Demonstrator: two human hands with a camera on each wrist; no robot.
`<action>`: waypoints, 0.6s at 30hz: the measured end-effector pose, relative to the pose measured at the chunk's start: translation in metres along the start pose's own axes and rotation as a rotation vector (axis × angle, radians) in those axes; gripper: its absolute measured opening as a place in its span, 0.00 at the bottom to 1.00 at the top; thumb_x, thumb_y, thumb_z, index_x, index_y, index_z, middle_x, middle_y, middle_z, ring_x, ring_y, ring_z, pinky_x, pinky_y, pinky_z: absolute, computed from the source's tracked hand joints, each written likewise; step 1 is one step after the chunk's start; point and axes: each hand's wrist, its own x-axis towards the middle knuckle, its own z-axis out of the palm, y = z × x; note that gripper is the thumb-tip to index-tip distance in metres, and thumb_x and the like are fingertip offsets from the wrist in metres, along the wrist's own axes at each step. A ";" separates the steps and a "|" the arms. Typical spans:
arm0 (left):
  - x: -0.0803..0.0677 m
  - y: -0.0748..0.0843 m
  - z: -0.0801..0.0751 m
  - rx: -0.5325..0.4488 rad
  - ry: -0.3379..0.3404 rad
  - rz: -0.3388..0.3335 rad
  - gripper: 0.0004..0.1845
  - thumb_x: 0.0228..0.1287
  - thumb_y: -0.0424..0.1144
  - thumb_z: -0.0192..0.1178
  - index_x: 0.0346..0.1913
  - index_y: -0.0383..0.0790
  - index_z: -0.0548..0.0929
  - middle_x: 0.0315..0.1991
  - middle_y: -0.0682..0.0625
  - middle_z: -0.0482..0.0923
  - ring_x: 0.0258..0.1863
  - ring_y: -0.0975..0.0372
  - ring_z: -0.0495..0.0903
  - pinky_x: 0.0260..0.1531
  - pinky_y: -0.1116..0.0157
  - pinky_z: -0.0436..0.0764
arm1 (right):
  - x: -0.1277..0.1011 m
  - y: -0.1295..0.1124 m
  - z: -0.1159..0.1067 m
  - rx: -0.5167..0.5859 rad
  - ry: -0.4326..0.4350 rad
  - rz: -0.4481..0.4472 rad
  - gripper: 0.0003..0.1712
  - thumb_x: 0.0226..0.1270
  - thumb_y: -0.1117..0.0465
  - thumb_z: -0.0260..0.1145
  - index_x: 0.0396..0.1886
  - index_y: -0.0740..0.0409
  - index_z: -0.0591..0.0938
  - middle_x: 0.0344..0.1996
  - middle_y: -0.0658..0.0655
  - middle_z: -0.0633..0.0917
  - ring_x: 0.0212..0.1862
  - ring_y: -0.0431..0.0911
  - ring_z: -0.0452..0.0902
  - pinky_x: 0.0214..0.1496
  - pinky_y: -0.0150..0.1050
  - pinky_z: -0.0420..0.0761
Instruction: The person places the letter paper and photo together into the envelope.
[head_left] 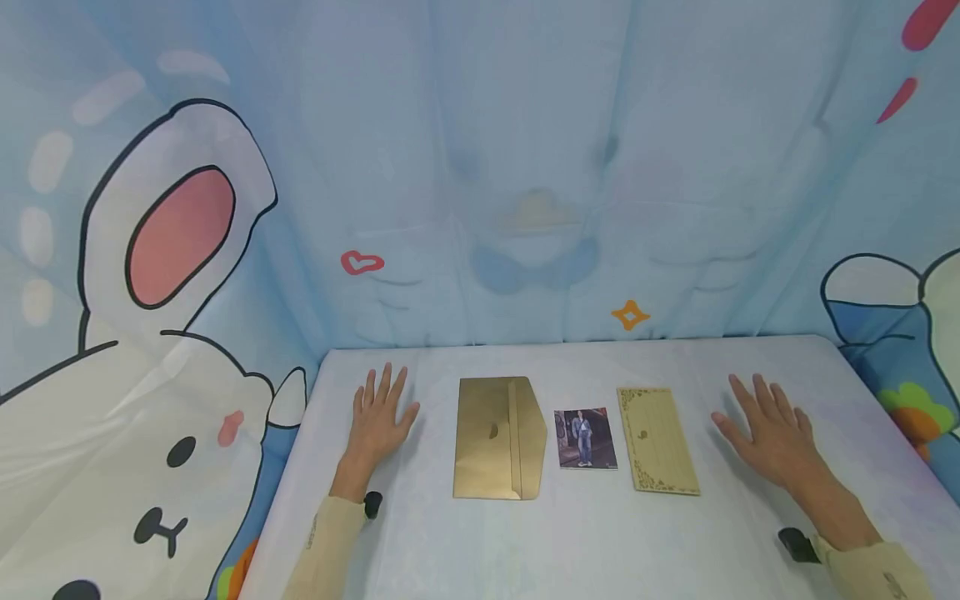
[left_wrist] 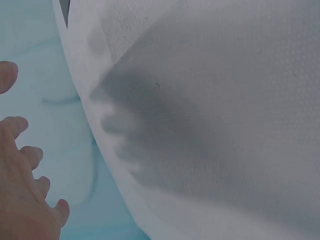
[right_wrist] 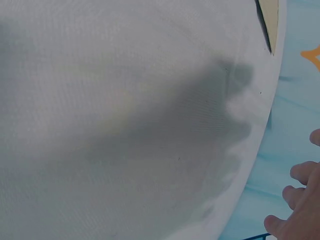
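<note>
Envelope [head_left: 498, 437], photo [head_left: 585, 437] and card [head_left: 657, 440] lie between both hands.
Left hand [head_left: 378, 417] and right hand [head_left: 772, 429] rest on the bench [head_left: 600, 533], fingers [head_left: 386, 385] straight, spread, holding nothing.

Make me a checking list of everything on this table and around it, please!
Surface: white table cover, flat.
Job's things: gold envelope, flap open; small photo; cream card with patterned edge; all in a row, apart.
Clutter: nothing seen.
Grippers: left hand and right hand open, fingers spread, either side of the row, holding nothing.
Cables: nothing seen.
Surroundings: blue cartoon backdrop behind.
</note>
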 end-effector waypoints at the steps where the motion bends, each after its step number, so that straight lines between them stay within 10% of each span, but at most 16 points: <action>1: -0.001 0.000 0.000 -0.001 0.000 0.000 0.37 0.75 0.56 0.51 0.80 0.45 0.56 0.81 0.39 0.48 0.80 0.39 0.45 0.74 0.37 0.50 | 0.000 0.000 0.001 0.000 -0.001 0.000 0.49 0.77 0.37 0.50 0.82 0.54 0.39 0.78 0.76 0.40 0.78 0.72 0.27 0.72 0.77 0.32; 18: -0.004 0.009 -0.003 -0.024 -0.022 -0.001 0.38 0.75 0.58 0.51 0.80 0.46 0.56 0.81 0.39 0.48 0.80 0.40 0.44 0.75 0.37 0.49 | -0.001 -0.006 0.002 0.013 -0.003 -0.003 0.50 0.77 0.37 0.51 0.82 0.55 0.39 0.77 0.77 0.40 0.78 0.72 0.28 0.72 0.77 0.34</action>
